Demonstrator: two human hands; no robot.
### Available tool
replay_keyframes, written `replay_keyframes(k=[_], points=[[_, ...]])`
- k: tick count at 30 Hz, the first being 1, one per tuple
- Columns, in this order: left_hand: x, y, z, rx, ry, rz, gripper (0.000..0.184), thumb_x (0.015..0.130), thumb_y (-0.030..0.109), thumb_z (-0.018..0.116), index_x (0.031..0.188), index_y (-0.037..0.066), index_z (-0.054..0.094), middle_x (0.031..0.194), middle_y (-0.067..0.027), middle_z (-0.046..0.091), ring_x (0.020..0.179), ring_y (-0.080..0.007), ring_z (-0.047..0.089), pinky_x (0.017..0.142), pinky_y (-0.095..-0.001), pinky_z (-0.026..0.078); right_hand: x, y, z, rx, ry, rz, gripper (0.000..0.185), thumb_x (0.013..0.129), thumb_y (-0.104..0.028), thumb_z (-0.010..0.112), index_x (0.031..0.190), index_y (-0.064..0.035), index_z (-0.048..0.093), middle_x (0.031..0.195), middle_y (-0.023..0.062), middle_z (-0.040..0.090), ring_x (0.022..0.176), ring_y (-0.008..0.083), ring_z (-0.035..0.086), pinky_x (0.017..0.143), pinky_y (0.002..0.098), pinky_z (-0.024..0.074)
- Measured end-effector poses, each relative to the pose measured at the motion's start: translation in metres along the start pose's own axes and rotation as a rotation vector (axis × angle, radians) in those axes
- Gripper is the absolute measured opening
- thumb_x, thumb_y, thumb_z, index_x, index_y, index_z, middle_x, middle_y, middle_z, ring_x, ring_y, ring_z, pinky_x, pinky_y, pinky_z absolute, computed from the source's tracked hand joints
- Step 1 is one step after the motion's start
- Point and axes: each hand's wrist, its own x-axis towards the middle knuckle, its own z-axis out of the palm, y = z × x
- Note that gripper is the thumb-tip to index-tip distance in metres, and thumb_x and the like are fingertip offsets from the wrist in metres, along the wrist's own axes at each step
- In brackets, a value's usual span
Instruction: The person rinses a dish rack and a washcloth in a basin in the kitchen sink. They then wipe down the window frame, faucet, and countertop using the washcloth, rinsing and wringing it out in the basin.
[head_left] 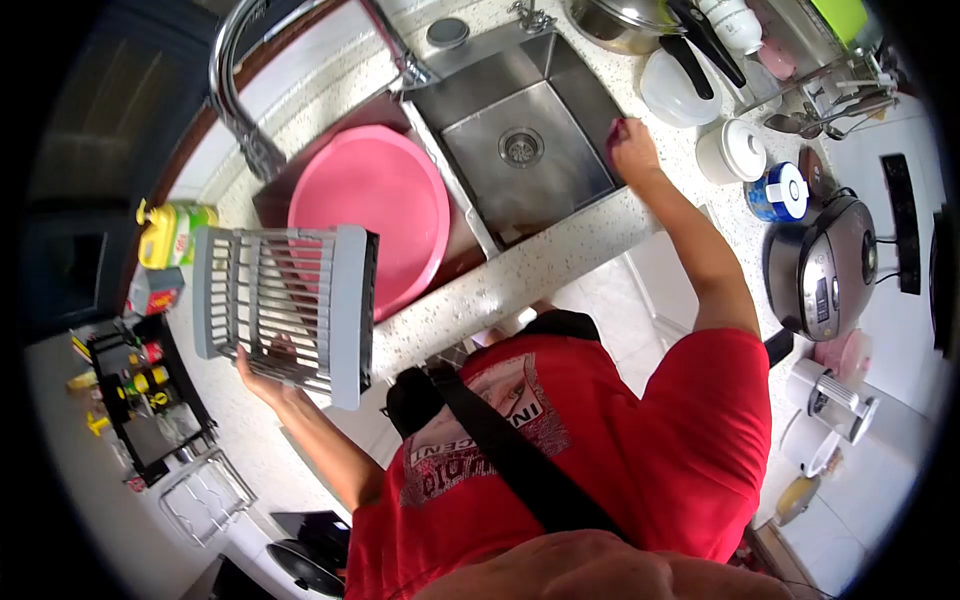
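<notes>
The left hand (268, 382) has its grip clamped on the near end of a grey rack (350, 310), thumb outside and fingers showing through the slats. The rack is up on the left, near the front edge of the table (560, 252), and in view it covers part of a pink basin (370, 195); I cannot tell whether the two touch. The basin sits in the left bowl of the sink (480, 140), and the drain (521, 148) shows in the right bowl.

The right hand (634, 150) is at the right rim of that bowl, fingers bent in, a dark red patch beside them; whether this grip is together on something I cannot tell.

A tap (228, 95) rises near the table's back edge, and a yellow bottle (160, 240) stands toward the back left corner. Along the right edge are a white canister (738, 152), a blue jar (777, 192) just beside it, and a rice cooker (822, 270). A lidded pot (615, 22) stands behind them, toward the back.
</notes>
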Motion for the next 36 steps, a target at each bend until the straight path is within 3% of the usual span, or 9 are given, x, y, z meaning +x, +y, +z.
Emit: replay_keyframes(k=[4,6,10,16,20,23,26,29,36], points=[[0.021,-0.008,-0.038,-0.056,-0.044,-0.038,0.056,0.078,0.046,0.056,0.104,-0.004,0.052,0.085,-0.0174,0.059,0.071,-0.0269,0.058,0.062,-0.0349,0.048,-0.031,0.019,-0.069,0.174,-0.343,-0.064,0.038,0.079,-0.015,0.05,0.111,0.0034,0.058,0.113,0.0174,0.057,0.101,0.0283,0.048,0.09,0.0392,0.0362],[0.034,-0.015,-0.052,-0.098,-0.045,-0.096,0.054,0.078,0.044,0.056,0.107,-0.001,0.052,0.091,-0.0175,0.059,0.074,-0.0279,0.057,0.065,-0.0371,0.049,-0.038,0.033,-0.05,0.284,0.153,0.056,0.045,0.08,-0.012,0.046,0.119,0.0084,0.05,0.119,0.0231,0.054,0.106,0.0319,0.05,0.096,0.0429,0.0339],[0.014,-0.019,-0.024,-0.11,0.019,-0.002,0.051,0.08,0.042,0.055,0.102,-0.004,0.053,0.081,-0.0171,0.061,0.062,-0.0267,0.062,0.054,-0.0356,0.052,-0.006,0.004,-0.001,-0.075,-0.001,0.097,0.047,0.081,-0.008,0.041,0.122,0.0157,0.041,0.12,0.0302,0.05,0.116,0.0374,0.046,0.102,0.042,0.0312],[0.008,-0.018,-0.018,-0.105,0.064,-0.06,0.044,0.08,0.04,0.055,0.099,0.0,0.048,0.077,-0.0134,0.056,0.061,-0.0251,0.057,0.06,-0.0372,0.052,0.078,-0.004,0.017,-0.06,0.052,0.294,0.052,0.082,-0.015,0.041,0.12,0.0191,0.04,0.122,0.0343,0.046,0.116,0.0436,0.044,0.102,0.0507,0.0281],[-0.002,-0.01,-0.012,-0.061,0.001,-0.076,0.043,0.08,0.039,0.055,0.103,0.003,0.048,0.087,-0.0147,0.056,0.068,-0.0259,0.059,0.061,-0.0374,0.053,0.115,-0.004,0.013,0.032,0.111,0.36,0.052,0.083,-0.017,0.043,0.121,0.0175,0.04,0.125,0.0328,0.043,0.118,0.0441,0.042,0.103,0.0502,0.0264],[0.003,-0.008,-0.017,-0.025,0.008,-0.073,0.047,0.08,0.041,0.054,0.105,0.0,0.051,0.083,-0.0163,0.059,0.066,-0.0266,0.061,0.053,-0.0347,0.052,0.106,0.003,0.012,0.474,0.402,0.507,0.05,0.083,-0.02,0.048,0.124,0.009,0.043,0.127,0.0284,0.044,0.12,0.0435,0.039,0.104,0.0481,0.0266],[0.0,-0.006,-0.011,-0.015,0.023,-0.055,0.052,0.08,0.043,0.054,0.106,-0.002,0.053,0.08,-0.0179,0.062,0.063,-0.0273,0.063,0.046,-0.0324,0.051,0.058,0.018,0.012,0.611,0.387,0.18,0.04,0.083,-0.017,0.053,0.121,-0.0061,0.051,0.128,0.0202,0.046,0.122,0.0389,0.039,0.103,0.0433,0.031],[0.012,-0.007,-0.031,-0.009,0.019,-0.055,0.054,0.08,0.044,0.054,0.108,-0.001,0.052,0.084,-0.0174,0.062,0.066,-0.0272,0.063,0.051,-0.0335,0.052,-0.022,0.035,0.002,0.72,0.342,0.004,0.033,0.087,-0.016,0.052,0.118,-0.0045,0.054,0.128,0.0196,0.047,0.122,0.038,0.039,0.103,0.0417,0.0318],[0.021,-0.013,-0.047,-0.068,-0.06,-0.079,0.049,0.077,0.041,0.057,0.105,0.0,0.053,0.085,-0.015,0.061,0.067,-0.0273,0.06,0.058,-0.0349,0.048,-0.126,-0.018,-0.037,0.785,0.265,0.239,0.04,0.086,-0.015,0.052,0.124,-0.0047,0.051,0.131,0.0201,0.045,0.125,0.0374,0.037,0.105,0.0411,0.03]])
